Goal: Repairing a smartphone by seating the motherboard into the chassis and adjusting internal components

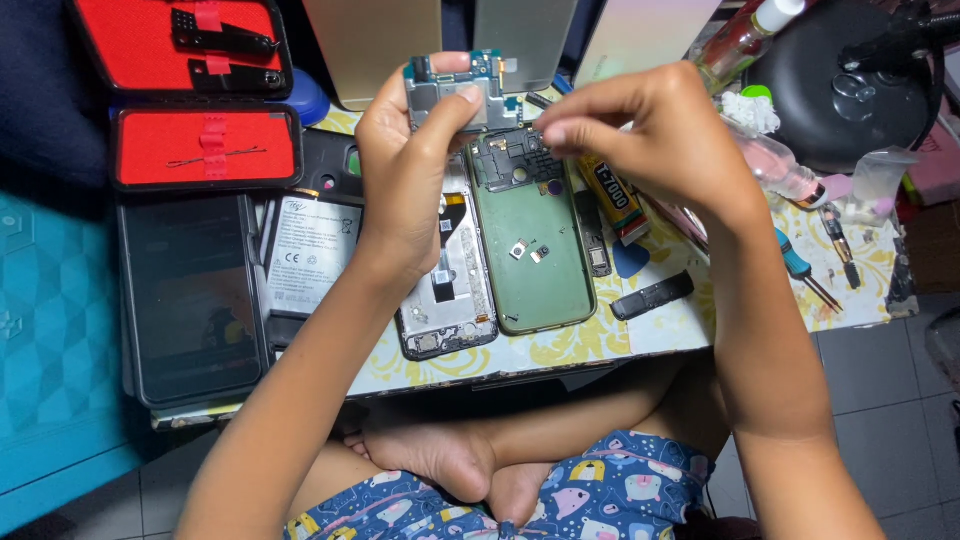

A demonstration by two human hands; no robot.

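Knees and patterned shorts [600,495] fill the bottom of the view; the person sits cross-legged on the floor at a low table [640,335] with a floral cover.

Left hand [405,180]: closed on a circuit board [455,92], thumb across its face, fingers behind. Board is lifted clear of the table, long axis running left to right, tilted up toward the camera.

Right hand [640,135]: fingers pinched narrow, tips just beside the board's right end. Whether anything tiny sits in the pinch I cannot tell (too small, and shaded by the fingers).

Key relation: board lies to the left of the right hand's fingertips, almost touching them, at about the same height. Left hand carries it; right hand is the free one working at its edge.

Below the hands, on the table:
- 1 green phone frame [530,270], long axis away from the camera, 2 small loose parts lying on it
- 1 opened phone body [450,300] just left of the frame, touching it
- 1 battery [310,255] further left, beside a dark tablet [190,295]
- 1 glue tube [612,200] right of the frame
- screwdrivers [805,275] near the right edge
- 1 red-lined case [205,95] open at top left
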